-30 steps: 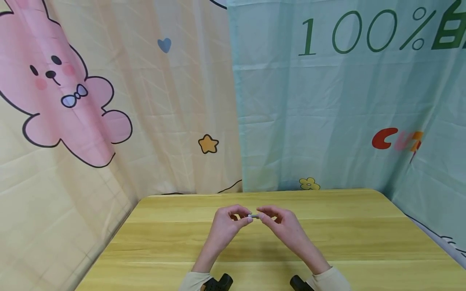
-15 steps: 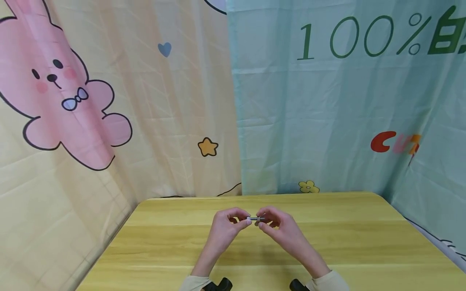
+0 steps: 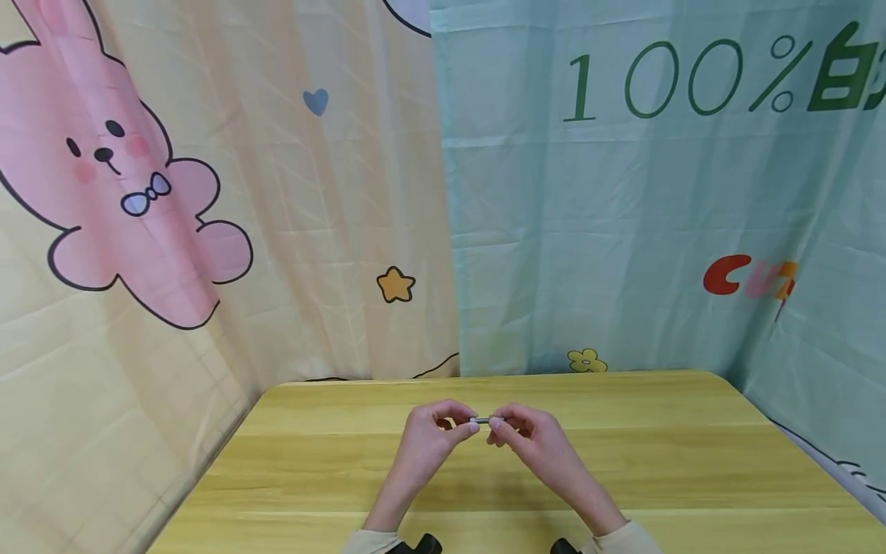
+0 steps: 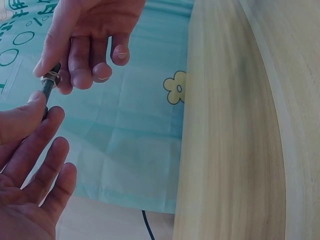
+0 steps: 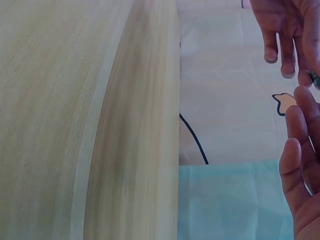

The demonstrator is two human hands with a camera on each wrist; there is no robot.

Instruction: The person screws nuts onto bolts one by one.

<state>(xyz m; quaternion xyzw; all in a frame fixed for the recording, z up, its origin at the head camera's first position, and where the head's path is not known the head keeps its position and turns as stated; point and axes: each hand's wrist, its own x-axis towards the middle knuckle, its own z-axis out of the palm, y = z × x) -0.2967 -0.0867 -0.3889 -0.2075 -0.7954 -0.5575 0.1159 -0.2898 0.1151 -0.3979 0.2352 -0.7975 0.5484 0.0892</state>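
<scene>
A small dark threaded bolt (image 4: 47, 90) is held between both hands above the table. Thumb and index finger of my left hand (image 3: 431, 435) pinch one end of it. On the shaft sits a shiny metal nut (image 4: 51, 77), which the thumb and fingers of my right hand (image 3: 538, 440) grip near the bolt's other end. Left-hand fingers other than the pinching ones spread loosely in the left wrist view. In the right wrist view the bolt is mostly hidden at the frame's edge.
Both hands are over a light wooden table (image 3: 332, 477). Behind it hang a cream curtain (image 3: 332, 192) with a pink rabbit print and a pale blue curtain (image 3: 554, 231) with lettering. Black wrist devices show at the cuffs, one being the left device (image 3: 425, 545).
The right fingers loosened around the nut half a second ago, showing more of the bolt, and now pinch it again. The left hand keeps its hold. The head view has tilted slightly upward.
</scene>
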